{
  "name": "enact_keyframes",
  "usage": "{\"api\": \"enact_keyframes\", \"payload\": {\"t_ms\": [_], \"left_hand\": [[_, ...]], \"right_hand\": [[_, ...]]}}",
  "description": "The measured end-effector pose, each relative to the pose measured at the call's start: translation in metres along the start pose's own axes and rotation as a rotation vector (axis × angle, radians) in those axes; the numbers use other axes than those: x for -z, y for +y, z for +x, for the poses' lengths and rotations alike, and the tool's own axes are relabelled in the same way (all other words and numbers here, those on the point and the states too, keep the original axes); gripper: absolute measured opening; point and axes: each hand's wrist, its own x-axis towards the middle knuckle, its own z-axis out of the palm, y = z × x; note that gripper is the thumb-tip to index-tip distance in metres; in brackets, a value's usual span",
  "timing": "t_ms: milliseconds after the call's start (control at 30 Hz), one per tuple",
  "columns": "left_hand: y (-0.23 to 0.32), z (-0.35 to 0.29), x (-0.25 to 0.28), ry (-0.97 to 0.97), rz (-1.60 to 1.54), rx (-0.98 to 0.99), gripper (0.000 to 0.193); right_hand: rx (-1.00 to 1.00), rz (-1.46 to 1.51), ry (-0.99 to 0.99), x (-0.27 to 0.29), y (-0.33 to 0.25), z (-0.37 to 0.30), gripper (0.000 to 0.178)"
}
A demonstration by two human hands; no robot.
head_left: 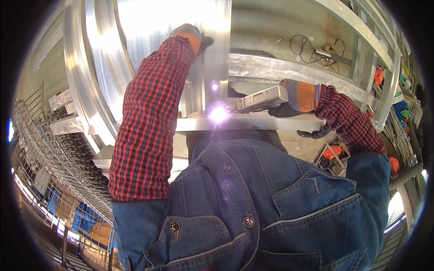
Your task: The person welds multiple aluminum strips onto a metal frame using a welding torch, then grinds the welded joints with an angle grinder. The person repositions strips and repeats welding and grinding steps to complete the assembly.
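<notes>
My left hand (189, 37), in a grey and orange glove, grips a long silvery metal profile (216, 49); its fingers are partly hidden. My right hand (296, 97), gloved alike, is closed around a pale, boxy handheld welding torch (264, 99). The torch points left, and a brilliant violet-white spot (219, 114) glows at its tip. This glare hides the nozzle and the joint. It lies where the profile's near end meets a flat metal bar (253, 124) running crosswise in front of my body. Red checked sleeve covers reach over both forearms.
More bright profiles (92, 67) stand at left, beside a wire rack (49, 140). A metal beam (298, 72) crosses beyond the torch, with a cable (307, 47) on the floor behind. Framework (384, 95) and mixed clutter stand at right. A small crate (332, 158) sits near my right elbow.
</notes>
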Motion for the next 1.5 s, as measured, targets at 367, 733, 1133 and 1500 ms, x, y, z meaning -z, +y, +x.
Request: {"api": "enact_keyframes", "payload": {"t_ms": [367, 733, 1133, 1500], "left_hand": [[0.000, -0.006, 0.004, 0.002, -0.022, -0.020, 0.053], [-0.007, 0.002, -0.010, 0.047, -0.053, 0.031, 0.059], [-0.058, -0.102, -0.053, 0.612, -0.651, 0.135, 0.060], [-0.160, -0.137, -0.004, 0.461, -0.163, 0.487, 0.113]], "right_hand": [[0.020, -0.028, 0.082, -0.004, 0.019, -0.010, 0.033], [-0.154, -0.086, 0.017, 0.006, 0.000, -0.028, 0.061], [0.125, 0.137, 0.751, -0.069, -0.045, -0.110, 0.035], [-0.021, 0.398, 1.156, -0.174, -0.099, -0.083, 0.035]]}}
